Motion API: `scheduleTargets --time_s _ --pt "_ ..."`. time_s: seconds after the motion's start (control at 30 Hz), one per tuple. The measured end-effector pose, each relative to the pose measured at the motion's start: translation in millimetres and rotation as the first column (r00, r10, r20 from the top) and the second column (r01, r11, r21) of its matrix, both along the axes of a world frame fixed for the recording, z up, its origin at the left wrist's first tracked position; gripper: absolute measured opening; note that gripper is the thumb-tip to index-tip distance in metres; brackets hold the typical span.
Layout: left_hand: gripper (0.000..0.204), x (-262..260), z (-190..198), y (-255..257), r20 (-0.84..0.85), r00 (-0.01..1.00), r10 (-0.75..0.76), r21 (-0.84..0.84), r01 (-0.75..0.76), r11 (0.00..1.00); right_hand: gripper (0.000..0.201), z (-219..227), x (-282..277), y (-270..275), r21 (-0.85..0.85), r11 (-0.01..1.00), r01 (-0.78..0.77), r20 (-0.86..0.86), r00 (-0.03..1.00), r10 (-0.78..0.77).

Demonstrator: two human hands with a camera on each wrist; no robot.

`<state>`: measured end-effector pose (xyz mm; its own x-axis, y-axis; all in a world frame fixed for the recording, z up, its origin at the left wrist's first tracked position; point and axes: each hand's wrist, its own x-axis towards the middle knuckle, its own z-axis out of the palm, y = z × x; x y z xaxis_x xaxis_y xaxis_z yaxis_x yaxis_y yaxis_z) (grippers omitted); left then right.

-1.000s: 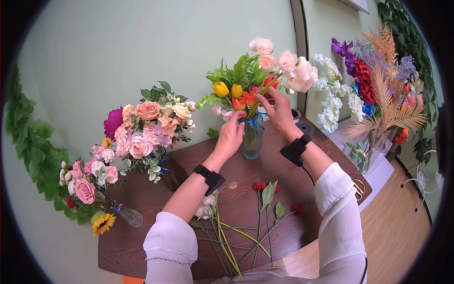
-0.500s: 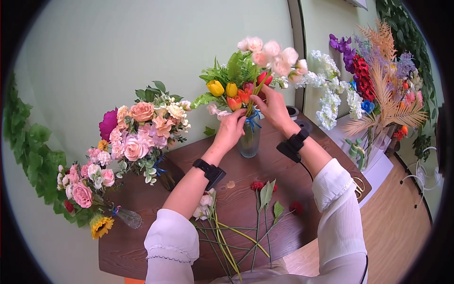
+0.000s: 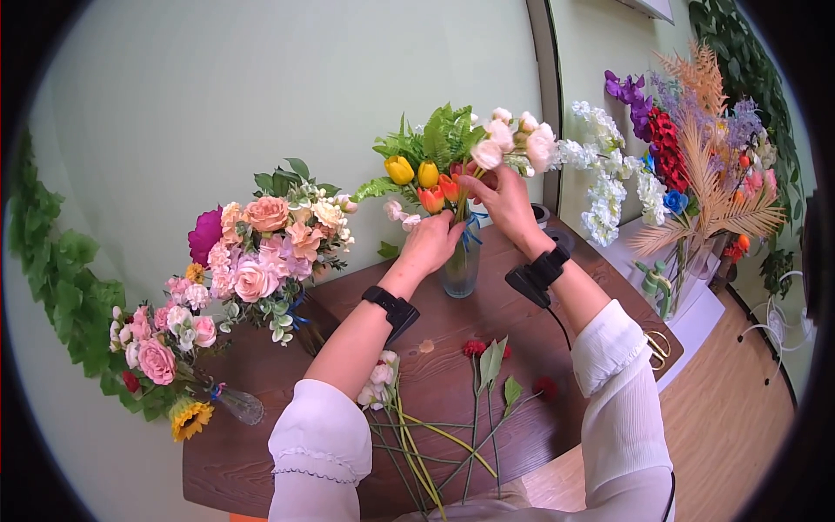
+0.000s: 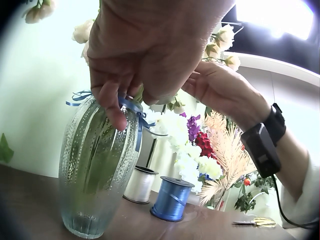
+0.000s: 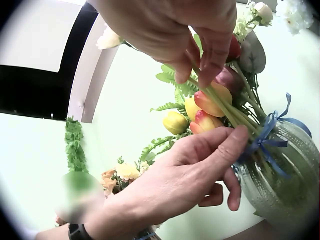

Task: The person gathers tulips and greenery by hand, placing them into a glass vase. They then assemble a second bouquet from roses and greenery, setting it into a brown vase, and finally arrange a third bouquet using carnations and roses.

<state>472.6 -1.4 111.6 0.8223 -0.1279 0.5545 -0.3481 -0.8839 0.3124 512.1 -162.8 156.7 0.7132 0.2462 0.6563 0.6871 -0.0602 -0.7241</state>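
A ribbed glass vase (image 4: 95,165) with a blue ribbon (image 5: 272,135) round its neck stands on the table. It holds yellow tulips (image 3: 399,170), orange tulips (image 5: 212,102) and green fern (image 3: 448,130). My right hand (image 3: 509,206) pinches the green stems (image 5: 220,100) of pale pink, rose-like flowers (image 3: 513,143), whose heads lean to the right above the vase. Lower down, my left hand (image 3: 428,244) pinches those stems between thumb and forefinger right at the vase mouth. Its other fingers lie against the glass neck in the left wrist view.
Loose stems with red flowers (image 3: 474,348) and white flowers (image 3: 380,383) lie at the table front. Pink-and-peach bouquets (image 3: 257,278) stand left. Behind the vase are a blue ribbon spool (image 4: 172,199) and a white one (image 4: 141,185). Gold-handled scissors (image 3: 658,348) rest at the right edge.
The pale pink flowers have come down, their heads now close above the tulips. My right hand has stayed near the vase mouth, and my left hand still grips the stems there.
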Motion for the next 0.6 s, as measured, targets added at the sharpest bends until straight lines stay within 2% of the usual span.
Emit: scheduleTargets --time_s 0.03,0.17,0.2,0.23,0.27,0.33,0.43,0.53,0.6 --pt "0.028 1.1 0.8 -0.6 -0.063 0.998 0.019 0.001 -0.019 1.0 0.019 2.2 -3.6 0.7 0.052 0.998 -0.025 -0.009 1.0 0.026" --pt "0.027 8.2 -1.9 5.8 -0.01 1.0 0.016 0.105 -0.015 0.994 0.014 -3.1 1.0 11.3 0.136 0.988 -0.076 0.043 0.997 0.07" --pt "0.026 7.8 0.9 6.0 -0.085 0.996 0.001 0.046 0.003 0.999 0.013 -3.8 1.1 13.1 0.153 0.982 -0.112 0.086 0.991 0.1" --pt "0.025 7.4 3.3 6.3 -0.158 0.987 -0.019 -0.015 0.017 1.0 0.013 -4.0 -1.8 12.7 0.159 0.977 -0.142 0.04 0.99 0.138" --pt "0.025 6.4 5.2 7.2 -0.157 0.987 -0.018 -0.014 0.016 1.0 0.013 -7.0 0.6 13.9 0.159 0.977 -0.143 0.041 0.99 0.139" --pt "0.025 -2.3 14.3 5.6 -0.278 0.95 -0.141 -0.28 0.06 0.958 0.014 -14.3 7.2 16.5 0.09 0.992 -0.087 0.097 0.992 0.079" --pt "0.028 0.1 9.2 8.1 -0.23 0.948 -0.219 -0.357 0.127 0.925 0.015 -22.4 7.1 14.2 0.021 0.999 -0.038 0.036 0.999 0.038" --pt "0.029 -0.6 2.3 6.6 -0.208 0.96 -0.188 -0.321 0.115 0.94 0.015 -35.2 9.9 14.9 0.052 0.994 -0.092 0.033 0.995 0.09" --pt "0.03 -0.6 -1.9 4.4 -0.156 0.969 -0.194 -0.315 0.137 0.939 0.018 -44.1 14.7 17.8 0.042 0.998 -0.047 0.022 0.999 0.047"
